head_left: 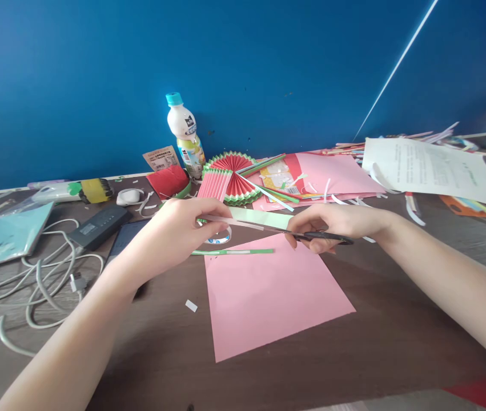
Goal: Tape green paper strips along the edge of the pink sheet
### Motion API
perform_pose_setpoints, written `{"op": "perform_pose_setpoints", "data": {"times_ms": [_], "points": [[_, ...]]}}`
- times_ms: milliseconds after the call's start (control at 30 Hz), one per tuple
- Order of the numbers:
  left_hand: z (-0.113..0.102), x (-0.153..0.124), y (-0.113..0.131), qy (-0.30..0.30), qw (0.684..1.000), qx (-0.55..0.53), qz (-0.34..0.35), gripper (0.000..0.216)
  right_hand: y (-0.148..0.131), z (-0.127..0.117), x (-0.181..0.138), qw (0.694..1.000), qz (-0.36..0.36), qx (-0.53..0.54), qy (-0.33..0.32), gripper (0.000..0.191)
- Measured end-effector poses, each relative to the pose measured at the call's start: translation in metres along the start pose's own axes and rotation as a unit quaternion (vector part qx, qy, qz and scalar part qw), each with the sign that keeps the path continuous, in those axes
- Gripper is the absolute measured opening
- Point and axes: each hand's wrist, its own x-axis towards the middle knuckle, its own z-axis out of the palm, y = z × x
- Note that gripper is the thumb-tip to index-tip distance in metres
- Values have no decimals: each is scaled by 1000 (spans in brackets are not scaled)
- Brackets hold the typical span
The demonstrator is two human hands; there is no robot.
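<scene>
My left hand [193, 220] pinches one end of a light green paper strip [264, 216] above the table. A narrow white strip [245, 223] runs along its near edge. At the strip's other end, my right hand [326, 222] is closed round scissors with black handles [334, 236], their blades pointing left along the paper. Below both hands lies a pink sheet [272, 302], and across its far edge a thin green strip [249, 251]. A tape roll [222, 236] sits partly hidden beside my left fingers.
Behind my hands are a red and green pleated paper fan [245, 180], a drink bottle [185, 137] against the blue wall and paper scraps [339, 200]. Cables [39, 297] and a black power bank [99, 227] lie left. A printed sheet [435, 171] lies right.
</scene>
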Motion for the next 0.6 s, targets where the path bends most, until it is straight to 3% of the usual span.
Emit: {"op": "perform_pose_setpoints", "data": {"times_ms": [600], "points": [[1, -1, -1, -17, 1000, -18, 6, 19, 3, -1, 2, 998, -42, -28, -24, 38]]}}
